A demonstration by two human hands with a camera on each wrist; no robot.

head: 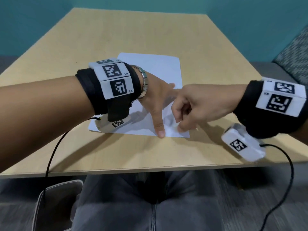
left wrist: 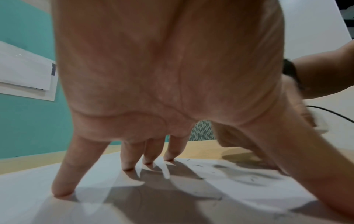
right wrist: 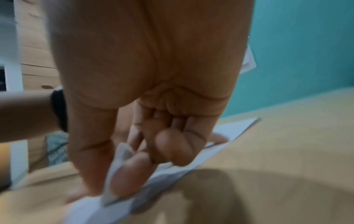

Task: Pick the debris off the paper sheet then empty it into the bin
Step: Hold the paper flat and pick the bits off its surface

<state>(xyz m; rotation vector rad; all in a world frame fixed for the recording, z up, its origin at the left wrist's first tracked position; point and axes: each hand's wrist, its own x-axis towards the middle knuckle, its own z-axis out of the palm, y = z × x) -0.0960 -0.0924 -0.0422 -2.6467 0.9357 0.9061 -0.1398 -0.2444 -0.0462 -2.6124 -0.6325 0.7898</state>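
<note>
A white paper sheet [head: 158, 67] lies on the tan table [head: 116, 39]. My left hand [head: 156, 104] presses on it with straight, spread fingers, thumb tip near the front edge. The left wrist view shows its fingertips [left wrist: 63, 192] on the paper [left wrist: 249, 197] and small dark specks of debris [left wrist: 250, 179] scattered near the thumb side. My right hand [head: 181, 124] pinches the sheet's near right part between thumb and forefinger. In the blurred right wrist view the pinched paper [right wrist: 118, 160] bends up between those fingers [right wrist: 130, 178].
Below the table's front edge at the lower left stands a grey container with a pale rim [head: 55, 202], perhaps the bin. My lap [head: 150, 205] lies under the edge. A patterned seat [head: 296, 55] sits at the right. Black cables [head: 53, 150] hang from both wrists.
</note>
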